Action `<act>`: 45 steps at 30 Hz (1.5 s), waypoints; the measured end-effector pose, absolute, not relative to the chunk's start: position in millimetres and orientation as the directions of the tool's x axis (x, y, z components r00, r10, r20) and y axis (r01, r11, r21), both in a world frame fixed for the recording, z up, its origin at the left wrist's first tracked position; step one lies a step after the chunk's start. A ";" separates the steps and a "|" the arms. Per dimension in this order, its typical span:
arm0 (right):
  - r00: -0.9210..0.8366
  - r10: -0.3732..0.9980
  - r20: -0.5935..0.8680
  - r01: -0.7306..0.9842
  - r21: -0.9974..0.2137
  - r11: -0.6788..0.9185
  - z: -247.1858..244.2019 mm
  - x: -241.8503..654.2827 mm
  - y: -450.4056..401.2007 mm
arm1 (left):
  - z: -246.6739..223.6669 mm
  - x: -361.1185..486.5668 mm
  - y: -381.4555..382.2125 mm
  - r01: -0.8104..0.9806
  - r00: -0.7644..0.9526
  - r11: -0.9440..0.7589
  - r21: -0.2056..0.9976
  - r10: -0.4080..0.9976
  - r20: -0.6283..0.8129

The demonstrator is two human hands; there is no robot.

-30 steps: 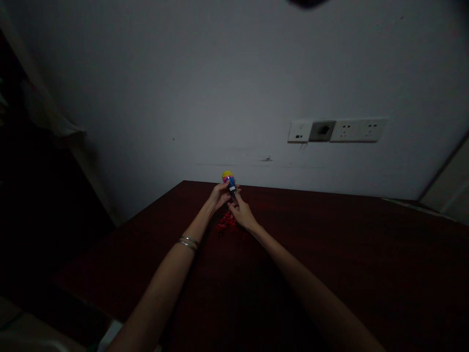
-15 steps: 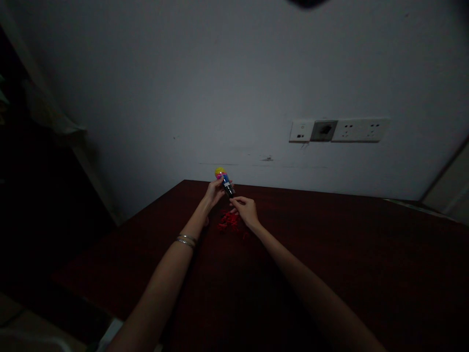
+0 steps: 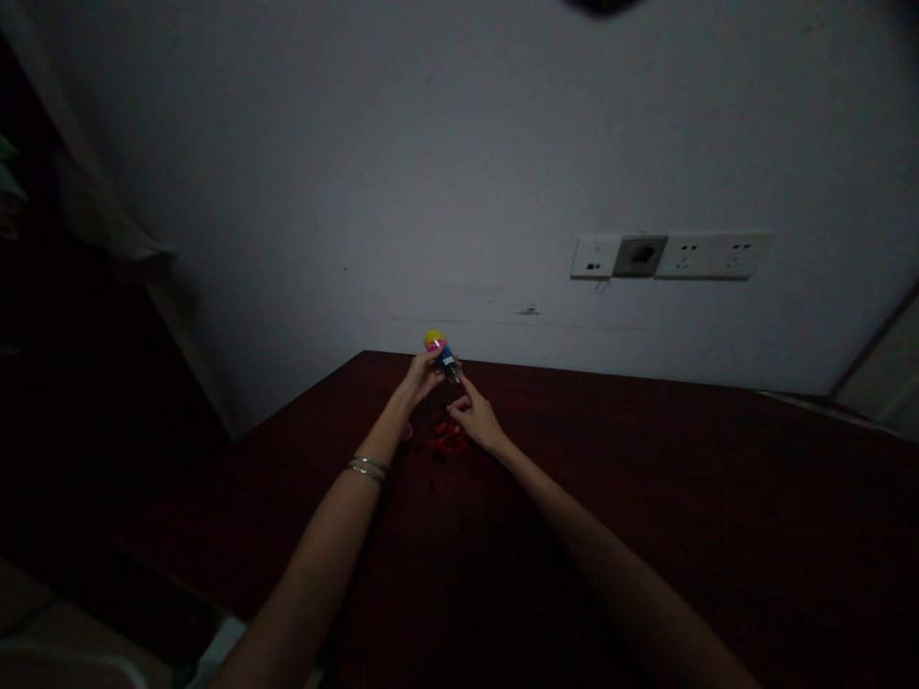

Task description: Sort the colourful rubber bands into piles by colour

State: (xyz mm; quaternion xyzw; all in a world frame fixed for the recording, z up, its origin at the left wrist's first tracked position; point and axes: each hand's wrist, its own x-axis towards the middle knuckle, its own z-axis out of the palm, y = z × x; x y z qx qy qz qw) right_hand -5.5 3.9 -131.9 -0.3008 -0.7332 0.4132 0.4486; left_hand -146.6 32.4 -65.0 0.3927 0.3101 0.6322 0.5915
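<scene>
My left hand point(image 3: 423, 375) is wrapped round a small clear bottle-shaped container point(image 3: 448, 362) with yellow, pink, blue and dark bands. The yellow end points up and away, and the dark end tilts down toward my right hand. My right hand point(image 3: 477, 417) has its index finger stretched out, its tip at or touching the container's lower end; thumb and index are apart. Below it on the table lies a loose pile of small red pieces point(image 3: 446, 438), with a few dark bits around. A small round pink thing point(image 3: 407, 432) sits beside my left wrist, partly hidden.
The dark reddish table point(image 3: 646, 459) stretches out on both sides and meets a grey wall point(image 3: 287, 191) at its back edge. Sockets and a switch panel point(image 3: 675, 256) are on the wall at right. Dark furniture and a hanging cloth point(image 3: 122, 230) are at left.
My right hand has gone from a pinch at the container's lower end to a stretched index finger. The dark band looks shorter, and dark bits show round the red pile.
</scene>
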 end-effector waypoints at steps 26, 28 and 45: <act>-0.303 0.916 0.264 -0.189 -0.958 0.214 -112.5 -7.2 3.6 | -69.9 -141.3 32.9 -0.497 0.134 -0.012 0.868 0.987 0.091; -0.255 0.937 0.237 -0.230 -0.956 0.180 -111.5 -6.7 3.8 | -68.6 -140.5 32.7 -0.485 0.147 -0.016 0.874 0.984 0.099; -0.360 0.920 0.154 0.039 -0.983 0.180 -130.1 0.5 10.5 | -57.5 -161.0 36.3 -0.241 -0.073 -0.262 0.934 0.965 0.252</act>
